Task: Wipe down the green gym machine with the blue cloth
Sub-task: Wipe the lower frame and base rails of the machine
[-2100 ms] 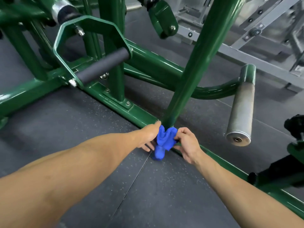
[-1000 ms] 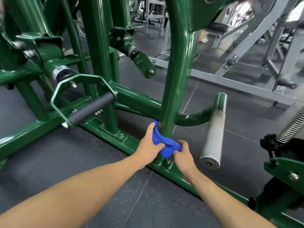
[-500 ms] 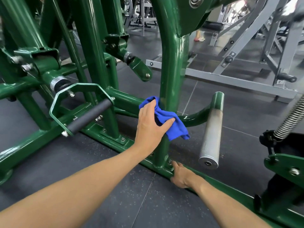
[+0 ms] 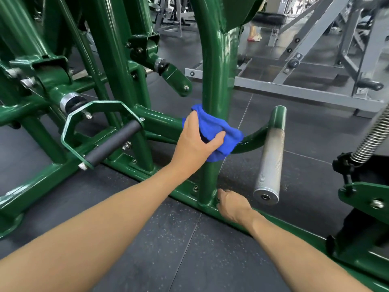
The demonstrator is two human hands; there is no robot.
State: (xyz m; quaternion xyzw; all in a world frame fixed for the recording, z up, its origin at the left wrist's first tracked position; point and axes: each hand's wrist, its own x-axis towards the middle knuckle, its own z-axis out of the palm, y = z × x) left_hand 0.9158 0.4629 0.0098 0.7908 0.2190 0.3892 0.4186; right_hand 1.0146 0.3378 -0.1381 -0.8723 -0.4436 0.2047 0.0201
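Far left, the machine is all glossy green tubing, with a black foam grip bolted into an angled bracket. Next over, the cloth is bunched round the front post, about where the curved crossbar meets it. It's held there by the left hand: the fingers are curled round the post's left side and the thumb is laid across the front, so cloth and post are clamped together. Lower down, the right hand is rested on the base rail, right at the foot of the post. Its fingers are tucked out of sight, so whether anything's gripped can't be told. Just right of that, a knurled steel peg is seen end-on, clear of the cloth. A coil spring is caught at the far right edge.
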